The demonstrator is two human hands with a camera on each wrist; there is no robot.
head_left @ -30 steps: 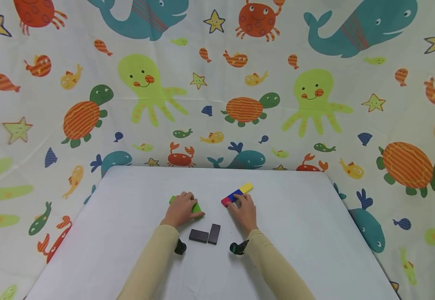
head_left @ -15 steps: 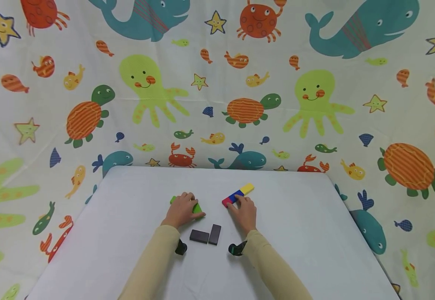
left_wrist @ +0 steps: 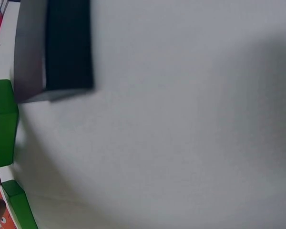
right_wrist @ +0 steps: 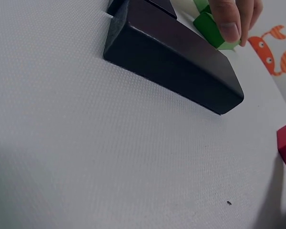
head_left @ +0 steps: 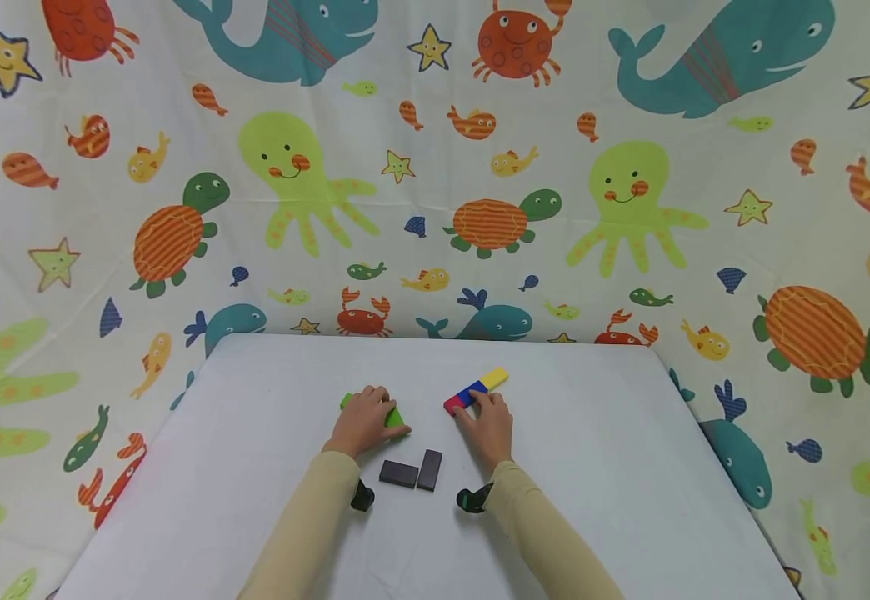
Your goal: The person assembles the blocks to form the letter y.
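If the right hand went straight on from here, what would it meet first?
Likely the blue block: the right hand seems to have its fingers on it, though depth is unclear.

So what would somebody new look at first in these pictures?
Probably the bright sea-animal cloth behind the white table, filling most of the head view. Then the red, blue and yellow row at the right hand, and the green blocks under the left hand.

White table (head_left: pixel 592 442) and sea-creature cloth (head_left: pixel 397 50) leave the setting unclear.
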